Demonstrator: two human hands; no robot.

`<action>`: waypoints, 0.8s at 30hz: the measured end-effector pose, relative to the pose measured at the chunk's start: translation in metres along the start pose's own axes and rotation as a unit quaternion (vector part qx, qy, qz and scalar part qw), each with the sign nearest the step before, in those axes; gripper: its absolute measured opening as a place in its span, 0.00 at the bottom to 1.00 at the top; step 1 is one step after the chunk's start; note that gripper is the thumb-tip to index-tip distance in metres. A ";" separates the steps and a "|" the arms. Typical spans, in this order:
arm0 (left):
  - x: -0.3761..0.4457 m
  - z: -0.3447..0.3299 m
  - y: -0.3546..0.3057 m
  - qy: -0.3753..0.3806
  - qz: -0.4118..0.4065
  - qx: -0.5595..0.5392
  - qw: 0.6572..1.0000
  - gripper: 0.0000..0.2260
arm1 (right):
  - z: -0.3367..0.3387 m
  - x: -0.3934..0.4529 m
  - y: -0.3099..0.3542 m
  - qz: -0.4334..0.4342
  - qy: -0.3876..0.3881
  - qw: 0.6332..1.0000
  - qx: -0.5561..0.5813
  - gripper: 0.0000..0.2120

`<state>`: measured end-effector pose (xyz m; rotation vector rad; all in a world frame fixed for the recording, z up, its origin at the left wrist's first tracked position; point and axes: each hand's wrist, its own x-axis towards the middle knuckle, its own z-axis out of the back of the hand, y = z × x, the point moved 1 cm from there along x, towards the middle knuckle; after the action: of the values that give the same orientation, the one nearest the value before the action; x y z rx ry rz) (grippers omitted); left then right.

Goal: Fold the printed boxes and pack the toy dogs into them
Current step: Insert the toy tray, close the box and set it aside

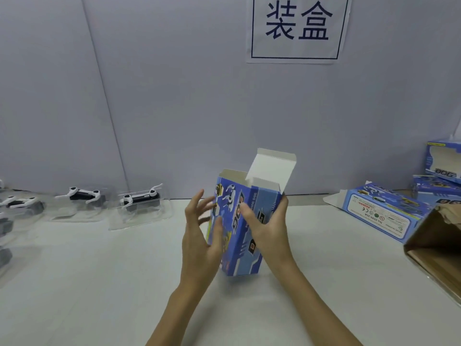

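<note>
I see a blue printed box (239, 228) held upright above the middle of the white bench (99, 283), its top flaps open and its white lid flap (270, 168) standing up; I cannot see into it, so I cannot tell what it holds. My right hand (268, 228) grips it, thumb across the printed front and fingers (284, 203) curled round the far right edge. My left hand (202, 236) lies flat against the box's left side with its fingers spread and mostly straight, the thumb touching the front face. On the left of the bench, near the wall, I count two clear plastic trays that show plainly, each holding one black-and-white toy dog (83, 194), the second toy dog (139, 197) just beside the first; further left at least one more dog (18, 202) lies blurred at the frame edge, and I cannot count those. On the right I count one folded blue box lying on its side (381, 213), and behind it a stack of more blue boxes (441, 171), at least three. A brown cardboard carton (434, 248) lies open at the right edge, its inside dark. A white paper sign (298, 28) hangs on the wall.
</note>
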<state>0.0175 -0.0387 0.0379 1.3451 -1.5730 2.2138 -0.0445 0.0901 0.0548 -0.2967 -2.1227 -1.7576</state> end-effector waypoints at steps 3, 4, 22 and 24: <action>0.005 0.007 0.004 0.011 0.134 -0.007 0.991 0.34 | 0.015 0.008 0.003 -0.017 0.059 0.994 0.087 0.35; 0.006 0.010 0.006 0.047 0.184 -0.063 0.980 0.36 | 0.018 0.010 0.003 -0.025 0.078 0.991 0.107 0.34; 0.006 0.008 0.003 0.080 0.128 -0.167 0.974 0.20 | 0.014 0.002 0.014 0.060 0.016 0.998 -0.021 0.17; 0.007 0.007 0.002 0.095 0.124 -0.160 0.975 0.17 | 0.015 0.002 0.011 0.051 0.011 0.999 -0.001 0.10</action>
<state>0.0167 -0.0478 0.0421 0.8640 -2.0039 2.0210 -0.0443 0.1068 0.0638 -0.3773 -2.0533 -1.6981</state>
